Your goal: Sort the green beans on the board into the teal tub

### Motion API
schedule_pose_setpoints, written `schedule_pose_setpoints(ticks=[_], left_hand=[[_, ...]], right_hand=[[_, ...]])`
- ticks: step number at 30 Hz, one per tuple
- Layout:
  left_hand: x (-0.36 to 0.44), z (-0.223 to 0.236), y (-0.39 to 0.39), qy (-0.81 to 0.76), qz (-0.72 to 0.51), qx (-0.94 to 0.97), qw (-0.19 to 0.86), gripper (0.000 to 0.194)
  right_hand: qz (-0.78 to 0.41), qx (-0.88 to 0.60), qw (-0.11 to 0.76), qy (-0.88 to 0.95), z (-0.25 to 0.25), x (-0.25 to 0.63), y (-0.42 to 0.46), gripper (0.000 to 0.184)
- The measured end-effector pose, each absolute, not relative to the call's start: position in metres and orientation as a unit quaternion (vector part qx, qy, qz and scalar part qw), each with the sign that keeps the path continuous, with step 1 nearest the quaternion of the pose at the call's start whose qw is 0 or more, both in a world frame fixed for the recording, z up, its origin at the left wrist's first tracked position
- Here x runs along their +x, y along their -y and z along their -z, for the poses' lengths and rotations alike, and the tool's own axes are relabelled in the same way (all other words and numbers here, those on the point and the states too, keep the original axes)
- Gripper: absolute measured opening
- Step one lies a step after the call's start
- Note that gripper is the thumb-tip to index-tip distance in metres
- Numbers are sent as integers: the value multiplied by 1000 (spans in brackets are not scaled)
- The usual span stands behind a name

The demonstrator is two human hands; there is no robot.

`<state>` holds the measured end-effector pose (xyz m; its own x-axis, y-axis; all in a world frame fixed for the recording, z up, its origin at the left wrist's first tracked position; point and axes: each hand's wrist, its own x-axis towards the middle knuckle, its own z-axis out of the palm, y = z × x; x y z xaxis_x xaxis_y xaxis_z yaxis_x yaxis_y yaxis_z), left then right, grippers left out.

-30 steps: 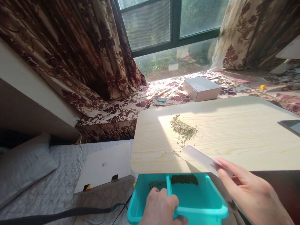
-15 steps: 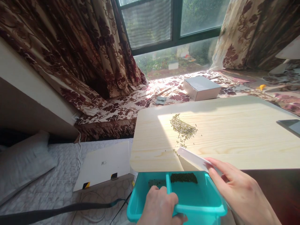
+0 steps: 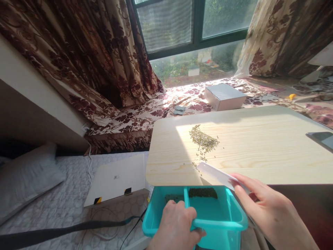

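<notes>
My right hand (image 3: 262, 201) pinches a flat white scraper (image 3: 218, 173), its far tip down on the wooden tabletop (image 3: 265, 149) beside a few stray beans. Small green beans (image 3: 204, 139) lie in a loose patch beyond the tip, trailing toward the near edge. Below that edge is a turquoise divided bin (image 3: 221, 224), which my left hand (image 3: 177, 222) grips at its near rim by the divider. A heap of dark green beans (image 3: 203, 192) sits in the bin's right compartment; a thin scatter shows in the left one, partly hidden by my left hand.
A white box (image 3: 225, 96) stands on the floral window ledge behind the table. At the table's right edge lies a dark-framed tablet or phone (image 3: 321, 139). To the left, a white carton (image 3: 117, 178) rests on the quilted bed, with a dark strap (image 3: 78, 229) in front.
My right hand and the scraper have shifted a little to the left, bringing the tip close to the stray beans. My left hand keeps its hold on the bin.
</notes>
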<state>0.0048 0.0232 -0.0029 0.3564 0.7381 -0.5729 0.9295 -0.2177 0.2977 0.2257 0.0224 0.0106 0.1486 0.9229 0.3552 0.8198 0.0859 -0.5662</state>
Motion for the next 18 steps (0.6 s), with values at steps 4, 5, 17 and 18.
schedule_pose_setpoints(ticks=[4, 5, 17, 18], left_hand=[[6, 2, -22, -548, 144, 767, 301, 35], [7, 2, -22, -548, 141, 768, 299, 36], [12, 4, -14, -574, 116, 759, 284, 35], [12, 4, -13, -578, 113, 757, 284, 34]], right_hand=[[-83, -679, 355, 637, -8, 233, -19, 28], [-82, -680, 357, 635, -6, 236, -18, 28], [-116, -655, 363, 652, 5, 247, -17, 28], [-117, -653, 364, 654, 5, 247, -18, 28]])
